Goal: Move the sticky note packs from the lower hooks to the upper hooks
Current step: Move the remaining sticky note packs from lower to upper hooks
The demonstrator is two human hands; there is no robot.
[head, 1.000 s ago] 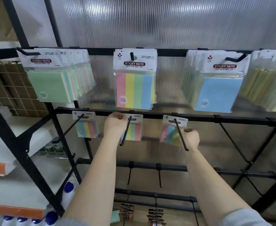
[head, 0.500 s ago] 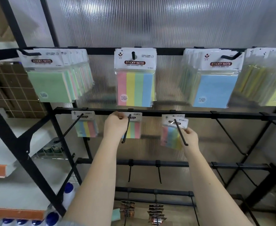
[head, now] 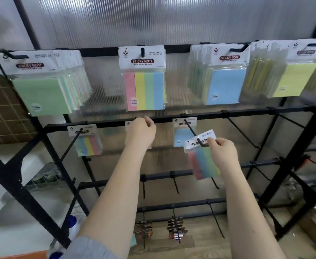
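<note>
My right hand (head: pixel 221 152) pinches the white header of a striped sticky note pack (head: pixel 203 158), which sits at the outer tip of a lower hook (head: pixel 193 132). Behind it a blue pack (head: pixel 182 136) still hangs on that hook. My left hand (head: pixel 141 133) grips the header of another pack at the middle lower hook; that pack is mostly hidden by the hand. A further striped pack (head: pixel 87 142) hangs on the left lower hook. The upper hooks carry large packs: green (head: pixel 41 85), striped (head: pixel 144 79), blue (head: pixel 222 79), yellow (head: pixel 291 75).
The black rack has a lower bar (head: pixel 246 114) with bare hooks at the right (head: pixel 243 133). Further down, short hooks hold metal clips (head: pixel 176 228). A white shelf (head: pixel 9 184) stands at the left, with blue bottle caps (head: pixel 72 220) near the floor.
My right hand has slid the striped pack outward along the hook to its tip, uncovering a blue pack behind. The left hand stays at the middle hook. The camera has tilted downward.
</note>
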